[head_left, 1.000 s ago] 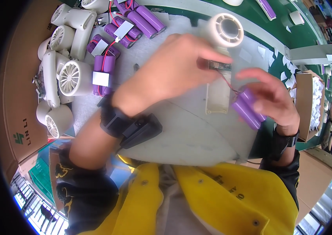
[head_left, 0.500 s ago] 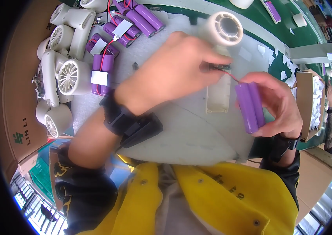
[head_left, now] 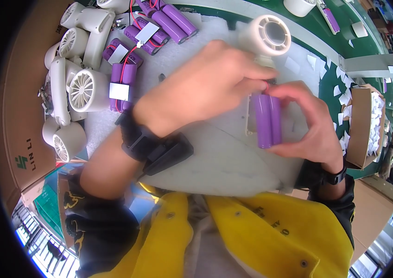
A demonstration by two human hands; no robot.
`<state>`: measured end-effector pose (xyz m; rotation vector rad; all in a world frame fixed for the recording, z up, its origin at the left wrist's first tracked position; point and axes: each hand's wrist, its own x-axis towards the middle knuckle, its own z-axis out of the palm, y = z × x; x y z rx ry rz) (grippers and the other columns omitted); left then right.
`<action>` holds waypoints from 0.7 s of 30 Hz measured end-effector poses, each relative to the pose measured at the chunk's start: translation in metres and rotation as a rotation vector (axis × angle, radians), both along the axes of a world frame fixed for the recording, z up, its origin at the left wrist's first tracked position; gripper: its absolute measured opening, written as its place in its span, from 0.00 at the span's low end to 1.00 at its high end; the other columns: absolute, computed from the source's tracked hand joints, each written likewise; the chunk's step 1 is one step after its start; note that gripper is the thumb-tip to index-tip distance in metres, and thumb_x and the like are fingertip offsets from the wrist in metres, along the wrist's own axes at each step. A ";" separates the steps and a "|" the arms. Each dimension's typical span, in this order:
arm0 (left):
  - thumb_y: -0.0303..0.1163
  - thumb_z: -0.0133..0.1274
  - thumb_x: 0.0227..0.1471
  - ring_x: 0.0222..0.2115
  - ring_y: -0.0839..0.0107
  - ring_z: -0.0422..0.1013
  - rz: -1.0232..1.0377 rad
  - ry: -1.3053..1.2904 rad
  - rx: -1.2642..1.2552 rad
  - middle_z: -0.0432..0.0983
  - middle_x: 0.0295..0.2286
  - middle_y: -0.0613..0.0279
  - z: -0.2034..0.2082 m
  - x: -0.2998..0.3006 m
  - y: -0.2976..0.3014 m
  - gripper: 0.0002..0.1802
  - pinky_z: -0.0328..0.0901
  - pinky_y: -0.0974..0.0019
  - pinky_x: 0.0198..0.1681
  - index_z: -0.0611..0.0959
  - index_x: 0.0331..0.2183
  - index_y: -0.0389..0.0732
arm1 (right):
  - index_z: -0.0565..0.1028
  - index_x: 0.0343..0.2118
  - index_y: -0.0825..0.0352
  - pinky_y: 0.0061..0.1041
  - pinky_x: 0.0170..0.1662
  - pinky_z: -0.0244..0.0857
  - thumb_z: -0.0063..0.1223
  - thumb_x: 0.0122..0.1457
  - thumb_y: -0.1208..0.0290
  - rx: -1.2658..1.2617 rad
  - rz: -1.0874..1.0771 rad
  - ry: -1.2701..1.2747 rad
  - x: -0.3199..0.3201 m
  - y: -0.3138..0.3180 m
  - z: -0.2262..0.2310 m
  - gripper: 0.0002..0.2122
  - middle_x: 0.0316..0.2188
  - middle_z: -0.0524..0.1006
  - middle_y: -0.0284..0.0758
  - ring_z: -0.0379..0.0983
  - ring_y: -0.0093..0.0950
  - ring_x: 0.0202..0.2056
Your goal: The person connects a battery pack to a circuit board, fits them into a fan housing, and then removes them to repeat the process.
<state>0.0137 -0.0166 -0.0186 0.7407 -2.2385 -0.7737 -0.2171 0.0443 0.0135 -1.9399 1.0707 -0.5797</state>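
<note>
Since half a second ago, your right hand (head_left: 314, 127) has brought the purple battery pack (head_left: 267, 119) inward until it sits upright against the handle of the white handheld fan (head_left: 267, 41), and your left hand (head_left: 206, 88) has followed, closing in over the pack's top end.

Item: purple battery pack. Two cylindrical cells side by side under glossy violet shrink-wrap, long axis running away from you; a thin red wire (head_left: 266, 85) leaves its top. It lies over the pale fan handle on the white foam mat (head_left: 224, 153), just below the fan's round grille.

Right hand: closed on the pack, thumb across the top, fingers curled behind its right side.

Left hand: fingers bunched in a pinch at the wire and the pack's upper end; what exactly the fingertips grip is hidden by the knuckles. A black wrist strap (head_left: 157, 146) sits on that forearm.

Nearby stock, upper left: more purple battery packs (head_left: 159, 23) with red leads and white labels, one labelled pack (head_left: 121, 85) just beside a heap of white fan housings (head_left: 73, 88). A brown cardboard box wall (head_left: 18, 116) borders the heap.

Right side: a small cardboard box of white paper slips (head_left: 363, 125), with loose slips scattered on the green bench surface (head_left: 331, 88).
</note>
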 end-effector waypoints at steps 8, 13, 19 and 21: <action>0.21 0.58 0.49 0.29 0.48 0.75 -0.014 -0.049 0.021 0.78 0.33 0.44 0.003 0.003 0.000 0.17 0.69 0.59 0.32 0.84 0.44 0.40 | 0.75 0.45 0.68 0.32 0.49 0.70 0.73 0.33 0.77 -0.316 -0.030 0.162 0.014 0.008 -0.002 0.30 0.48 0.75 0.40 0.73 0.37 0.45; 0.22 0.58 0.49 0.29 0.47 0.74 -0.031 -0.043 -0.004 0.78 0.33 0.43 0.005 0.002 -0.001 0.18 0.69 0.58 0.33 0.83 0.44 0.40 | 0.77 0.44 0.67 0.31 0.47 0.72 0.72 0.34 0.79 -0.273 -0.064 0.177 0.012 0.016 0.001 0.28 0.51 0.74 0.40 0.74 0.36 0.44; 0.21 0.57 0.50 0.30 0.45 0.74 -0.035 -0.063 -0.016 0.78 0.34 0.42 0.006 0.005 -0.001 0.18 0.70 0.58 0.38 0.83 0.45 0.40 | 0.76 0.40 0.65 0.30 0.45 0.73 0.72 0.34 0.80 -0.375 -0.054 0.169 0.015 0.017 -0.003 0.25 0.51 0.73 0.41 0.75 0.35 0.42; 0.21 0.57 0.50 0.31 0.44 0.74 -0.037 -0.065 0.001 0.78 0.34 0.42 0.006 0.005 -0.001 0.18 0.70 0.58 0.39 0.83 0.45 0.40 | 0.74 0.36 0.65 0.30 0.44 0.73 0.73 0.34 0.80 -0.389 -0.060 0.142 0.015 0.017 -0.004 0.23 0.51 0.73 0.42 0.76 0.35 0.41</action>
